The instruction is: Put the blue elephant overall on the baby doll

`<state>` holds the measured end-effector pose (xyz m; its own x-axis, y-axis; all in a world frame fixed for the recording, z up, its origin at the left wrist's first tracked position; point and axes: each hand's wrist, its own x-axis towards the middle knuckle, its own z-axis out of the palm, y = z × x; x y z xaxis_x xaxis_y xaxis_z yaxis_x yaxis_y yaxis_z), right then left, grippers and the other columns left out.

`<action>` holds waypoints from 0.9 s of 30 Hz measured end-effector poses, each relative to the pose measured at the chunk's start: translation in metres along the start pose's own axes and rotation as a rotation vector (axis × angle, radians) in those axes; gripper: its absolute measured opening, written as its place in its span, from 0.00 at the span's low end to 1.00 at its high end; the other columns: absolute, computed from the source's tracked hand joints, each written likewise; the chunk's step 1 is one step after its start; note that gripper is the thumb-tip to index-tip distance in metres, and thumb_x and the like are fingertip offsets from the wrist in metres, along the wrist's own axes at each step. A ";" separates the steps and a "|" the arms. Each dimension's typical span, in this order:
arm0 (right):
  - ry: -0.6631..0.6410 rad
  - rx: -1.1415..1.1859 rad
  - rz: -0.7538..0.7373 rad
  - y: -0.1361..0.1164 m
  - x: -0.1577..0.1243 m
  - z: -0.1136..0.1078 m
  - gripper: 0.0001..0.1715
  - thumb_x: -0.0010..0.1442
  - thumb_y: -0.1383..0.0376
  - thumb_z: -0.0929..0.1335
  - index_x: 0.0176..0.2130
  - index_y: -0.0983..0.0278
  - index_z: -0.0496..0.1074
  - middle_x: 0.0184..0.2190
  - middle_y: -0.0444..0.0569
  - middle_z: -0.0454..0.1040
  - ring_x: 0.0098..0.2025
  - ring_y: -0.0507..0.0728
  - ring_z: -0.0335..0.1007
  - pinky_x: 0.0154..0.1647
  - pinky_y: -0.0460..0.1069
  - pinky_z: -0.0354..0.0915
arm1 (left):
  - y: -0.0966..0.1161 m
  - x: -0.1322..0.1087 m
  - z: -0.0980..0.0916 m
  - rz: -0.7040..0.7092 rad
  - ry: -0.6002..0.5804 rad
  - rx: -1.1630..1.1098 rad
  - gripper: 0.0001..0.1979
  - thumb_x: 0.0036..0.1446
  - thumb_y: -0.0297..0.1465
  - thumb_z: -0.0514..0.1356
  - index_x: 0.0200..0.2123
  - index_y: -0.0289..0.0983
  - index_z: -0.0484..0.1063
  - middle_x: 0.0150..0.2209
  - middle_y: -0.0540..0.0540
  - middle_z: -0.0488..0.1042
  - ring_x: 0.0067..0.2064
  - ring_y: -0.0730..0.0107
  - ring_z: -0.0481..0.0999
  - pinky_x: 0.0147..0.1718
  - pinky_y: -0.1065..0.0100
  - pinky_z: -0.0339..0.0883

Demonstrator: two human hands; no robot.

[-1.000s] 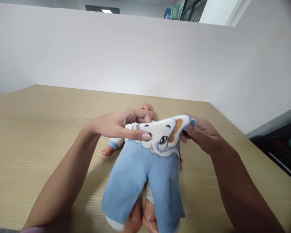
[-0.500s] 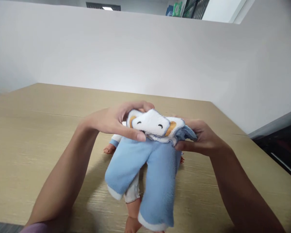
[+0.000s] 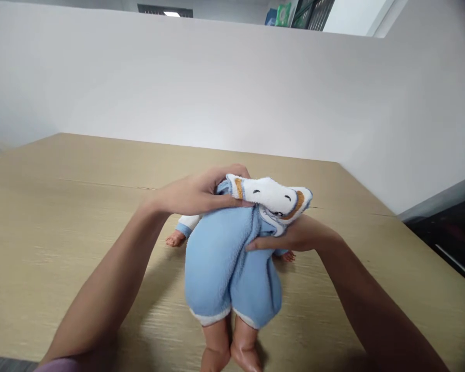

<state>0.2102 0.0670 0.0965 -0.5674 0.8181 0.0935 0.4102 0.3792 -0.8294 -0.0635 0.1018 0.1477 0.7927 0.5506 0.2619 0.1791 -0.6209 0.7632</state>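
Observation:
A fluffy light-blue doll garment [image 3: 213,258] with two white-edged legs hangs over the doll [image 3: 216,343] on the table. Folded across its top is a white flap [image 3: 269,192] with stitched eyes and orange patches. My left hand [image 3: 205,194] grips the bunched upper left of the cloth, thumb in front. Lower on the right, my right hand [image 3: 294,235] holds the cloth, its thumb over the front and the other fingers partly hidden behind. Below the hems show the doll's bare lower legs. One small doll hand sticks out on each side; the head is hidden.
The wooden table [image 3: 81,248] spreads out around the doll. Behind it rises a white wall [image 3: 232,93]. Beyond the table's right edge stands a dark object [image 3: 445,232] with a light strip.
The garment's legs now line up over the doll's legs and no longer swing to the left. The white flap has shifted right, and my right hand has moved inward and slightly down.

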 end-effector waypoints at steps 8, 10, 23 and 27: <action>-0.110 0.245 -0.048 0.016 -0.001 -0.008 0.41 0.56 0.49 0.82 0.64 0.59 0.79 0.60 0.53 0.82 0.63 0.69 0.78 0.66 0.59 0.73 | -0.012 -0.007 -0.014 -0.037 -0.255 -0.027 0.17 0.68 0.41 0.68 0.54 0.38 0.79 0.49 0.45 0.83 0.48 0.63 0.81 0.51 0.69 0.75; -0.125 0.168 -0.008 0.014 -0.001 -0.008 0.43 0.54 0.49 0.83 0.65 0.56 0.78 0.59 0.51 0.83 0.65 0.69 0.77 0.68 0.58 0.72 | -0.015 -0.006 -0.012 0.012 -0.181 -0.042 0.16 0.72 0.40 0.64 0.54 0.36 0.78 0.52 0.43 0.82 0.52 0.62 0.80 0.55 0.67 0.74; 0.072 0.466 0.114 0.035 -0.007 0.004 0.46 0.51 0.35 0.80 0.57 0.61 0.82 0.55 0.56 0.84 0.60 0.70 0.80 0.60 0.59 0.76 | -0.018 -0.003 -0.006 -0.020 -0.217 -0.288 0.14 0.62 0.43 0.73 0.39 0.38 0.81 0.35 0.46 0.83 0.36 0.66 0.82 0.36 0.72 0.77; -0.126 0.349 0.085 0.023 -0.005 0.000 0.39 0.51 0.39 0.81 0.51 0.61 0.85 0.53 0.54 0.85 0.58 0.69 0.81 0.60 0.58 0.77 | -0.023 0.002 0.002 0.007 0.038 -0.277 0.20 0.67 0.49 0.68 0.41 0.37 0.79 0.33 0.48 0.80 0.42 0.64 0.82 0.45 0.70 0.78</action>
<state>0.2229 0.0717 0.0772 -0.6342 0.7724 -0.0345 0.2042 0.1243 -0.9710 -0.0652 0.1159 0.1289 0.7701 0.5703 0.2859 0.0030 -0.4513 0.8923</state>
